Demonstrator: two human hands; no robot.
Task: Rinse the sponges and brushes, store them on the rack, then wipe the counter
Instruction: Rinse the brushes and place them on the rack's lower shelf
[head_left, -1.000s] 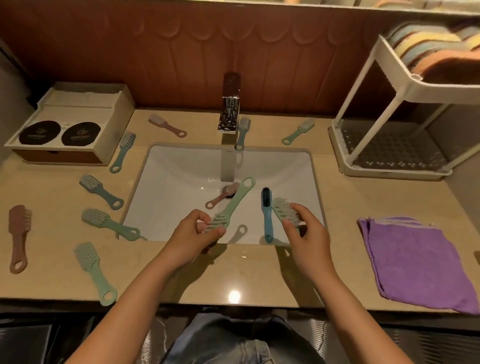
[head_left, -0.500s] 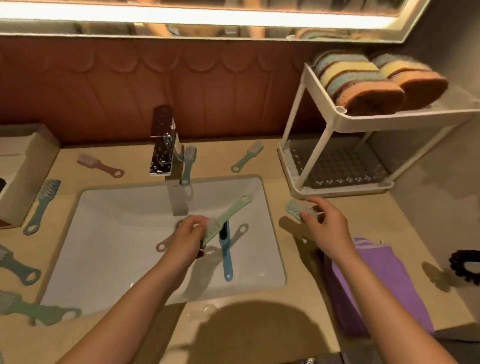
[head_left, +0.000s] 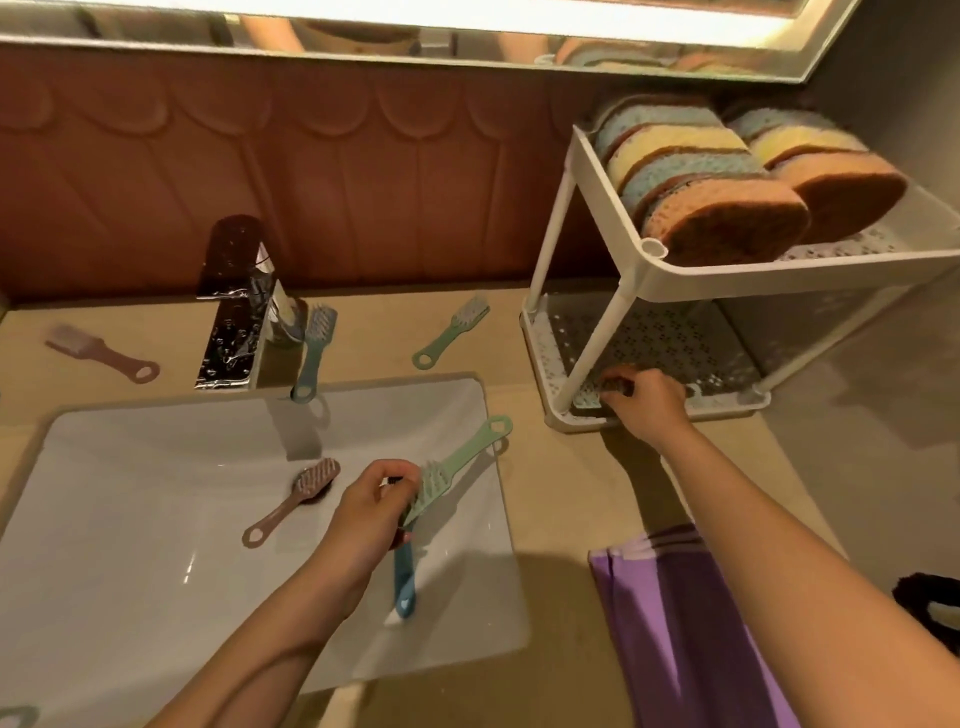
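Sink held a brown brush and a blue brush. Left grip clasped a green brush above the blue one. Right grip curled round a pale brush resting on the lower tier of the rack. Sponges stood on the upper tier. A cloth lay on the table.

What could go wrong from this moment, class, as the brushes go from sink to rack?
1. The left hand grips the long green brush by its bristle end, over the sink. It may slip and drop onto the blue brush.
2. The right hand holds the pale brush at the front of the rack's lower shelf, where it could tip over the low rim.
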